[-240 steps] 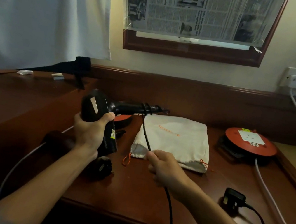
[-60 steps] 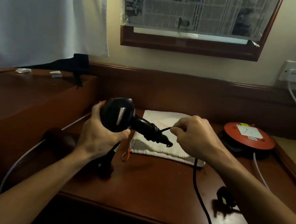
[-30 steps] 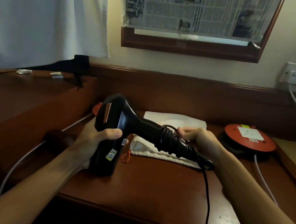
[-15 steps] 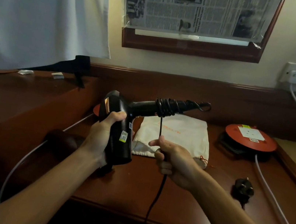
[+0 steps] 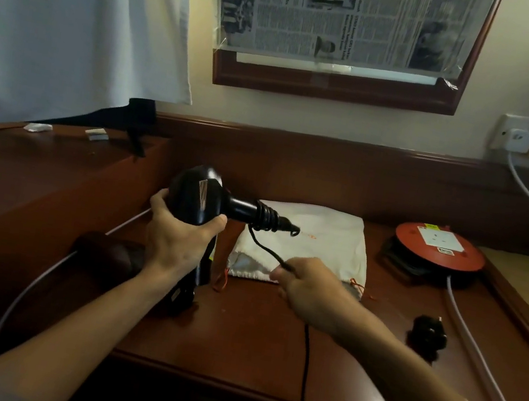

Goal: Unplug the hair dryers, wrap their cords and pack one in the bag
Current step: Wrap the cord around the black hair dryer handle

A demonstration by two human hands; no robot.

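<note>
A dark wooden desk (image 5: 234, 341) fills the view, seen from above by the person working at it. At about 9 o'clock, a white cable (image 5: 36, 278) curves along the desk's left edge. Just right of it, the left hand (image 5: 174, 238) grips the body of a black hair dryer (image 5: 200, 200), lifted above the desk, with the fingers curled round it. Its handle points toward 3 o'clock, with several turns of black cord (image 5: 267, 219) wound around it. The cord drops to the right hand (image 5: 308, 287) near the centre, which pinches it between the fingers; below the hand the cord runs off the desk's front edge at 6 o'clock. Behind both hands lies a white drawstring bag (image 5: 325, 244), flat on the desk. At 4 o'clock rests a black plug (image 5: 427, 333). At 2 o'clock sits a red extension reel (image 5: 438, 252).
</note>
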